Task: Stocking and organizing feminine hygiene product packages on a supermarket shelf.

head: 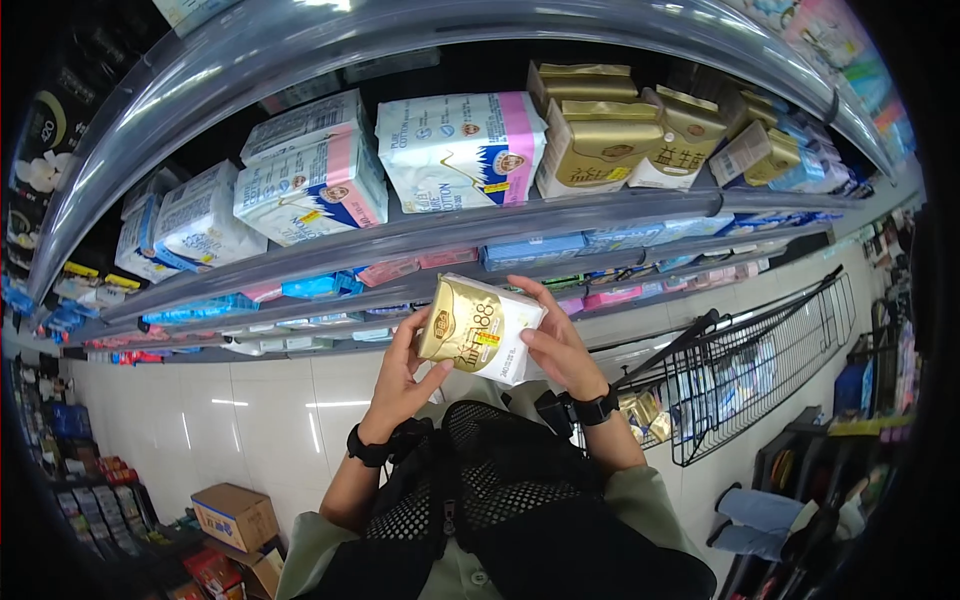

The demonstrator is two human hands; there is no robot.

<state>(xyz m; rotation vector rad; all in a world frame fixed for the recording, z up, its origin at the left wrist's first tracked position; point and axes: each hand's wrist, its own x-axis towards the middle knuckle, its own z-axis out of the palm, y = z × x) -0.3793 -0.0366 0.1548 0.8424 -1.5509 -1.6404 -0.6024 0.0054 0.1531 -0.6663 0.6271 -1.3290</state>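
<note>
Between my two hands is a gold-and-white soft pack of sanitary pads (482,328), tilted, its printed front facing up with a small yellow sticker on it. My left hand (409,371) grips its left end, thumb along the lower edge. At the other end, my right hand (561,341) holds the white part, thumb on the front and fingers behind the top edge. Beyond the pack, a shelf (450,225) carries white-and-blue cotton pad packs (461,150) and, to their right, gold packs (604,142) much like the held one.
A black wire shopping cart (750,390) with packs inside stands at my right. Lower shelf rows hold blue packs (532,251) and pink ones. Cardboard boxes (235,517) sit on the tiled floor (300,427) at lower left. Clear plastic rails (420,34) edge the shelves.
</note>
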